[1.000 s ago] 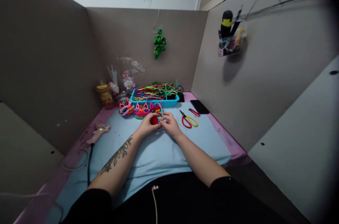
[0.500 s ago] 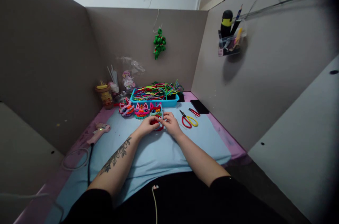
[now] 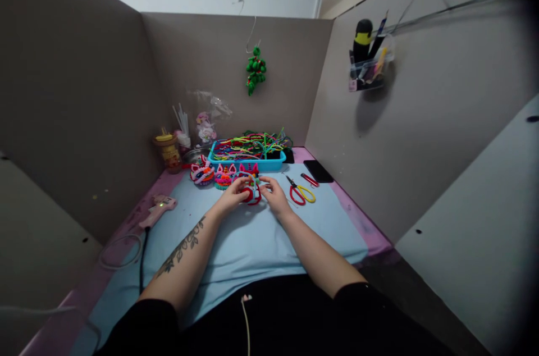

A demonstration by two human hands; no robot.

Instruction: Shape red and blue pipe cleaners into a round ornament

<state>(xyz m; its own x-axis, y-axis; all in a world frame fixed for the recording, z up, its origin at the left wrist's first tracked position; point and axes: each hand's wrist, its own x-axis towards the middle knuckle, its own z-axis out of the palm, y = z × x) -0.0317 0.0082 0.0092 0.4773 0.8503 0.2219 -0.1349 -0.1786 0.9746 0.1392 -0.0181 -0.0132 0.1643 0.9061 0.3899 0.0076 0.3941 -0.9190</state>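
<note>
A red and light blue pipe-cleaner piece [image 3: 251,194] is held over the blue cloth in the middle of the table. My left hand [image 3: 233,196] is closed round its left side, thumb on the red part. At its right side is my right hand [image 3: 273,195], fingers bent and close to the piece; whether they pinch a part of it is too small to tell. Just behind the hands stand colourful animal-face figures: a purple and orange one [image 3: 202,173], a pink one with a horn [image 3: 225,175], and a red one [image 3: 248,168] partly hidden by the held piece.
Behind the figures is a blue tray [image 3: 269,165] of pipe cleaners. Scissors [image 3: 301,192], a red cutter [image 3: 310,179] and a black phone [image 3: 318,171] lie right. A pink glue gun [image 3: 157,212] and a lidded cup [image 3: 169,155] are left. Grey panels surround the table.
The held piece has turned and come more into view, its light blue loop now standing above my left fingers. My hands have moved slightly apart.
</note>
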